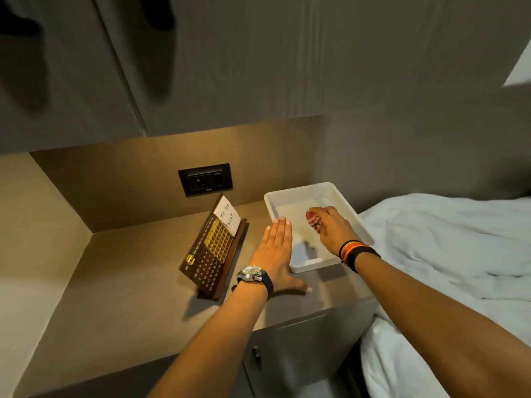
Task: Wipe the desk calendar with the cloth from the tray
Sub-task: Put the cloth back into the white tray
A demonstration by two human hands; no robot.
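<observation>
A dark wooden desk calendar (214, 249) leans tilted on the bedside counter, with a white "To Do List" note clipped at its top. To its right stands a white plastic tray (298, 196). Inside the tray my right hand (330, 228) is closed around a bunched red-and-white striped cloth (313, 221), which shows at my fingertips. My left hand (274, 251), wearing a wristwatch, lies flat with fingers straight against the tray's left wall, between the tray and the calendar. It holds nothing.
A black wall socket (205, 179) sits on the back panel behind the calendar. White bedding (448, 245) lies right of the counter. Cabinet doors hang overhead, and a drawer front with a handle (256, 354) is below the counter edge.
</observation>
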